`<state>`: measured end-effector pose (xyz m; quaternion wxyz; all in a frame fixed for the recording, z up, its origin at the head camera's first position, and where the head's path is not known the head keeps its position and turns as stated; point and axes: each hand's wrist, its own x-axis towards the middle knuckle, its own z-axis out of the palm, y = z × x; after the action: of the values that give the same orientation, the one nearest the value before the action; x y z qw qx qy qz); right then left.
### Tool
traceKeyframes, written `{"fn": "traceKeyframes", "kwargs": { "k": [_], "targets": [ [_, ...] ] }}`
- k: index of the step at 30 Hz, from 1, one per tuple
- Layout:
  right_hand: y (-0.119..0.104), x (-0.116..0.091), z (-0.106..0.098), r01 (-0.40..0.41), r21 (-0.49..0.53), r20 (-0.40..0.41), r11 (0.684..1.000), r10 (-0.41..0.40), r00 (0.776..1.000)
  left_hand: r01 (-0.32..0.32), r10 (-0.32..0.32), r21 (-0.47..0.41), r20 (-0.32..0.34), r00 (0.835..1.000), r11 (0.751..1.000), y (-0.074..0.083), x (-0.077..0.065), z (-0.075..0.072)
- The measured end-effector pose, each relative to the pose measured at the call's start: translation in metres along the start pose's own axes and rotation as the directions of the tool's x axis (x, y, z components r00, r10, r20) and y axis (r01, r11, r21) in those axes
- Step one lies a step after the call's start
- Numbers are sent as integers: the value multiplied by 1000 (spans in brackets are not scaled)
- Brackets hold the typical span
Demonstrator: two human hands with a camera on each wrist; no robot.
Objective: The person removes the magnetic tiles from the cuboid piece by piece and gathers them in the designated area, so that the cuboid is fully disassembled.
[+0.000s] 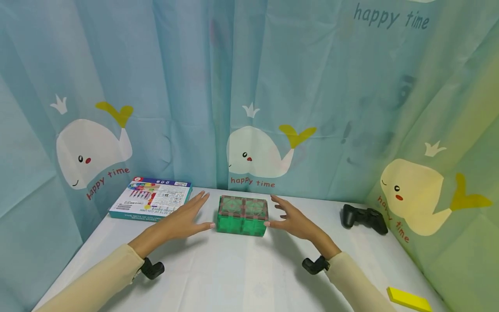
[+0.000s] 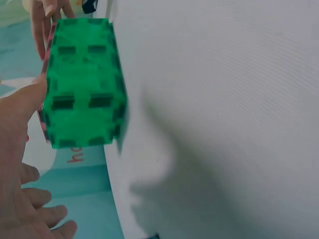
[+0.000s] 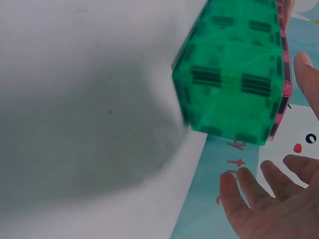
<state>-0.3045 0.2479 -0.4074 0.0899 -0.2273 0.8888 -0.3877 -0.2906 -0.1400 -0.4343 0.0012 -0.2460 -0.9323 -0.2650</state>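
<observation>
Curtain (image 1: 187,86), pale blue, printed with whales and "happy time": I see it hanging beyond both hands. Table (image 1: 230,268), white: beneath them. Flat box (image 1: 152,199), printed, blue-edged: beyond and to the left of the left hand, partly behind it in my head view. Left hand (image 1: 185,221) and right hand (image 1: 290,222), one pair: fingers extended and spread, grasp released, palms facing each other. Tile block (image 1: 241,226), translucent green sides, pink-edged top: on the table between the two hands, each thumb close by its near end; whether either thumb touches it I cannot tell. Game controller (image 1: 364,219), black: right of the right hand, well apart. Yellow bar (image 1: 409,299): nearer to me than the right hand and farther right, beside the right sleeve (image 1: 356,281).
</observation>
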Motion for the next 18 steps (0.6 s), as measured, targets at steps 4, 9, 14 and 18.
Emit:
{"fn": "traceKeyframes", "kwargs": {
  "k": [4,9,14,18],
  "targets": [
    [-1,11,3,10,17,2,1000,-11,1000,-27,27,-19,21,999,999,5,11,2],
    [-2,20,7,34,5,14,999,-34,999,-50,52,-29,49,997,998,11,24,4],
    [-2,25,11,54,-9,21,999,-54,998,-63,66,-49,64,996,997,14,31,6],
    [-2,27,11,47,-17,19,999,-47,999,-73,76,-47,67,995,996,13,35,9]
  ]
}}
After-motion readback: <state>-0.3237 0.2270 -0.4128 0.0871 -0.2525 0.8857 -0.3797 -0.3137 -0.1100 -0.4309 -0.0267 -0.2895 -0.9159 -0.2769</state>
